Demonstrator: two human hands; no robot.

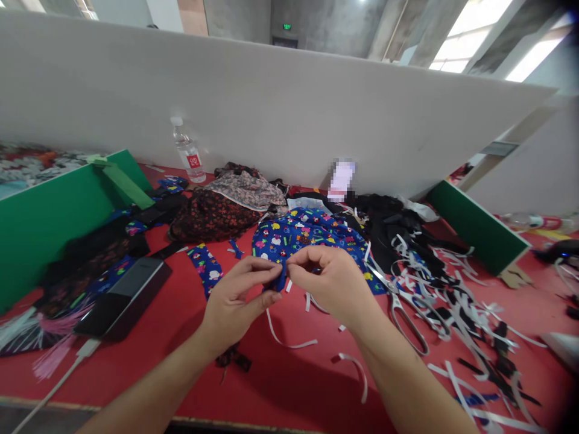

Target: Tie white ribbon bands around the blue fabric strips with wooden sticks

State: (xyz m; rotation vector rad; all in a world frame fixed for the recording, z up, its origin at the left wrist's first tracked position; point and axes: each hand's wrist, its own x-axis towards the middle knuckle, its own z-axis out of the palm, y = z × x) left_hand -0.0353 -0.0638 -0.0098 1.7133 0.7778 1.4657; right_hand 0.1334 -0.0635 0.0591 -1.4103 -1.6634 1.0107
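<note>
Between my two hands, above the red tabletop, is a small piece of dark blue fabric [281, 278]. My left hand [242, 298] pinches it between thumb and fingers. My right hand [332, 280] is closed in a pinch at its right edge; the fingertips cover most of the piece. Just beyond lies a blue cloth [312, 232] printed with colourful cartoon figures. A strip of similar printed fabric [205, 268] rests left of my hands. Scissors [404, 301] with metal handles lie right of my right hand, blades against the printed cloth.
A black power bank [124, 298] with a white cable sits at left. Behind are a water bottle [189, 154], dark floral cloth [212, 208] and a propped phone [341, 181]. White and black scraps [470, 325] litter the right. Green boards [479, 226] and a white partition [271, 108] border the table.
</note>
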